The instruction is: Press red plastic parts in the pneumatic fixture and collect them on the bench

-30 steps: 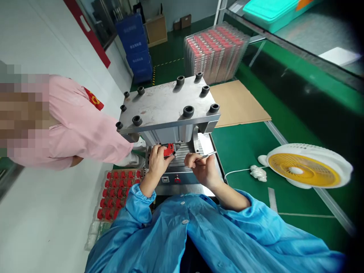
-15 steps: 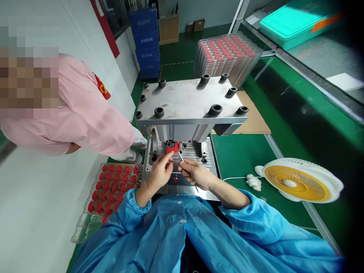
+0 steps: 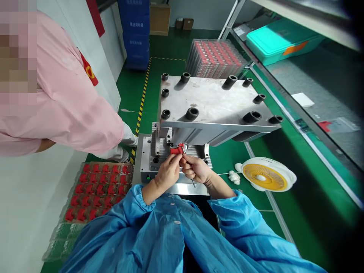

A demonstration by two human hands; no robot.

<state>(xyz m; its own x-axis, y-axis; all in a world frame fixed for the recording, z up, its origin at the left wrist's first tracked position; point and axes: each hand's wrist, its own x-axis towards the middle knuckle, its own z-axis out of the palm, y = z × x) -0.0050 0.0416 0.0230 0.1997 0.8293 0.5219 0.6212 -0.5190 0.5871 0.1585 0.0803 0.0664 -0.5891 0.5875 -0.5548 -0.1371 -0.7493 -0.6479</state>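
Note:
A small red plastic part (image 3: 176, 150) sits in the metal fixture (image 3: 162, 151) under the raised head of the press (image 3: 210, 102). Its lower edge is at the closed fingertips of my left hand (image 3: 167, 173), which seem to grip it; the contact is partly hidden. Close beside, my right hand (image 3: 197, 169) is closed around a thin metal rod (image 3: 193, 183). The rod's upper end reaches the right side of the red part, and its lower end sticks out below my palm.
To the left lies a clear tray (image 3: 61, 227) of red parts, with a co-worker in a pink sleeve (image 3: 82, 110) above it. A white and yellow fan (image 3: 264, 175) stands right. Stacked trays (image 3: 217, 57) are behind the press; a teal box (image 3: 281, 41) sits on the shelf.
The view has shifted, so the press head appears further right. My two hands have come together at the red part, and the rod stands steeper against it.

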